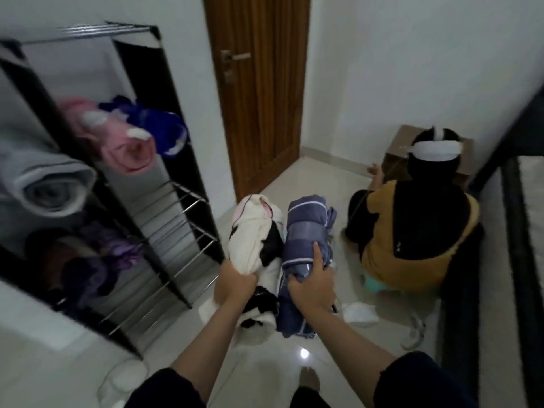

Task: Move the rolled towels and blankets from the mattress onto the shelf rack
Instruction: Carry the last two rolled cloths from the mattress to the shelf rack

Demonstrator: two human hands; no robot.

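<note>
My left hand (235, 282) grips a rolled white towel with black patches (256, 240). Beside it, my right hand (312, 284) grips a rolled blue striped towel (306, 228). Both rolls are held side by side above the tiled floor, in front of me and to the right of the black shelf rack (173, 201). The rack stands at the left with metal-rod shelves. It holds a pink roll (123, 142), a dark blue roll (164, 128), a grey roll (50, 184) and purple cloth (112, 248) lower down. The mattress edge (527, 231) runs along the right.
A person in a yellow top (412, 231) crouches on the floor at the right, beside the mattress, facing a cardboard box (400, 142). A closed wooden door (259, 83) is straight ahead. White cloth items (360, 312) lie on the floor near my right arm.
</note>
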